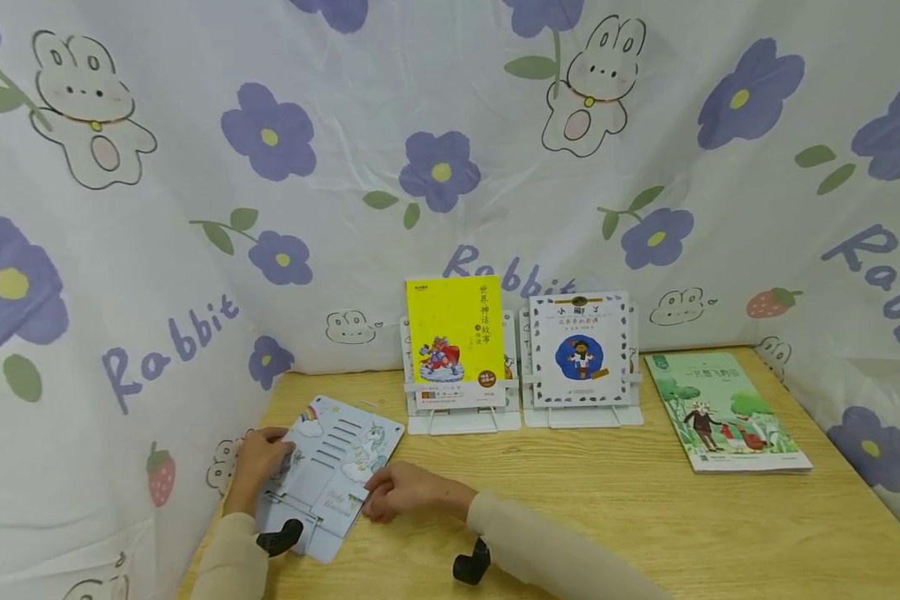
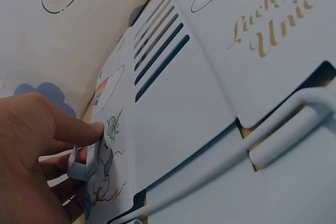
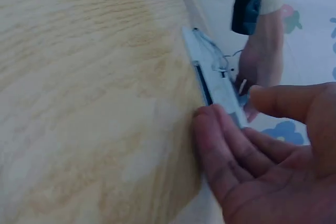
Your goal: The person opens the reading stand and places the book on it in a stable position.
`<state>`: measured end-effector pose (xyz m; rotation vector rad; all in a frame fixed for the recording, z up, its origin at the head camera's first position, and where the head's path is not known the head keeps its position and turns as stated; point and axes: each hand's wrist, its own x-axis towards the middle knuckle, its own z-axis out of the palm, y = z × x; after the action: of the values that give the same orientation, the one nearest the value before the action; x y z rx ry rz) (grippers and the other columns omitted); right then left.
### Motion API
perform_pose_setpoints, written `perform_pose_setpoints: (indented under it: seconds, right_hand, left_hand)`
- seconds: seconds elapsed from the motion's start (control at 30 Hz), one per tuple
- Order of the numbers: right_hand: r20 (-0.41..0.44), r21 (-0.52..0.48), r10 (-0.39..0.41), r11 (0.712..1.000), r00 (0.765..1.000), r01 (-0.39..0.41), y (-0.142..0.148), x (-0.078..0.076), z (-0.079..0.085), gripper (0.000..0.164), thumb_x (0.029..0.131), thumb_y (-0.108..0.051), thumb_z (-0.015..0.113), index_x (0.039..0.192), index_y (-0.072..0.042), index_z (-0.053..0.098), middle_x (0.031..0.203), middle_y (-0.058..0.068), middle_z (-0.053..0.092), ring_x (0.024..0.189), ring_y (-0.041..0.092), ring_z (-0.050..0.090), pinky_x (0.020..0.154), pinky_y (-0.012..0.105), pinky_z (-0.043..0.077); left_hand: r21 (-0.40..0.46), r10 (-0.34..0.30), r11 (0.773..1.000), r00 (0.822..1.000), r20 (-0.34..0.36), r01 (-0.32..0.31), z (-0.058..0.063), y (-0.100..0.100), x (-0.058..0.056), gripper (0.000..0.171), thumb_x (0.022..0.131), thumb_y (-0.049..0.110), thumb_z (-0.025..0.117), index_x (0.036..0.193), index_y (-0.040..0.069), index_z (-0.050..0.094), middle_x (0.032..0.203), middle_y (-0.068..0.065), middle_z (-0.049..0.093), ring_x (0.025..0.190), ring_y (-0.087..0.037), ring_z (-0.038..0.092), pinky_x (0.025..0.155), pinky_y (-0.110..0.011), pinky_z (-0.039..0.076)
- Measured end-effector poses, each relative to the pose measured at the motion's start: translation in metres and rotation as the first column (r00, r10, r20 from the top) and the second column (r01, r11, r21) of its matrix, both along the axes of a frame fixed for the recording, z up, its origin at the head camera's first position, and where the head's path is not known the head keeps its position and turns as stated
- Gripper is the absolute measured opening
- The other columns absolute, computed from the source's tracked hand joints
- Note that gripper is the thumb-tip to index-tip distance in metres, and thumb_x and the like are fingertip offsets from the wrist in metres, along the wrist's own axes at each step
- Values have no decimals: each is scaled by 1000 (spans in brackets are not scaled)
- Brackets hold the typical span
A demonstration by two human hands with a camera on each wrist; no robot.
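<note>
A pale blue book stand point(image 1: 328, 467) with unicorn and rainbow prints lies folded on the left of the table. Slots run across its middle, and a bent wire leg point(image 2: 210, 174) lies along it. My left hand point(image 1: 264, 454) grips its left edge, thumb on the printed face beside a small page clip point(image 2: 77, 169), the other fingers partly hidden behind the edge. On the opposite side, my right hand point(image 1: 401, 492) holds the right edge with curled fingers. In the right wrist view, its fingertips point(image 3: 207, 116) meet the stand's edge close over the wood.
Two similar white stands stand at the back, bearing a yellow book point(image 1: 453, 333) and a white-covered book point(image 1: 581, 350). A green book point(image 1: 727, 408) lies at the right of the wooden table point(image 1: 570, 500). A printed curtain point(image 1: 360, 108) hangs behind.
</note>
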<state>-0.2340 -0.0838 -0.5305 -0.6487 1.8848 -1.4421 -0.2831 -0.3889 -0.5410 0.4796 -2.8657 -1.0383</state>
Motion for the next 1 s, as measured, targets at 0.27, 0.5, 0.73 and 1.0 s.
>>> perform_pose_setpoints:
  seconds: [0.27, 0.5, 0.73, 1.0]
  right_hand:
    - [-557, 114, -302, 895, 773, 432, 14, -20, 10, 21, 93, -12, 61, 110, -1, 67, 98, 8, 69, 84, 14, 62, 71, 25, 52]
    - [-600, 196, -266, 865, 754, 461, 18, -39, -7, 30, 95, -15, 63, 120, 0, 65, 103, 9, 70, 87, 13, 62, 76, 26, 53]
    - [-601, 166, -262, 883, 755, 438, 18, -37, -13, 17, 92, -11, 67, 106, -2, 70, 84, 2, 68, 69, 5, 54, 62, 20, 46]
    - [-579, 194, -241, 887, 779, 419, 18, -30, -10, 15, 90, -14, 69, 100, -3, 71, 80, -1, 67, 66, 3, 54, 60, 18, 45]
  left_hand:
    - [-8, -94, 996, 996, -12, 94, 1, 5, 1, 42, 87, 11, 63, 124, -9, 61, 106, -22, 64, 92, -29, 58, 75, -36, 46]
    - [-3, -153, 988, 988, -28, 153, -2, 7, 2, 40, 86, 10, 65, 121, -9, 63, 102, -20, 67, 84, -23, 60, 68, -28, 45]
    - [-1, -207, 978, 977, -59, 207, -3, 12, 8, 44, 89, 14, 65, 127, -8, 59, 111, -23, 65, 99, -34, 59, 84, -42, 48]
    - [95, -179, 980, 984, 11, 178, 5, -11, 38, 52, 100, 31, 56, 139, -4, 49, 137, -27, 52, 125, -40, 50, 102, -49, 43]
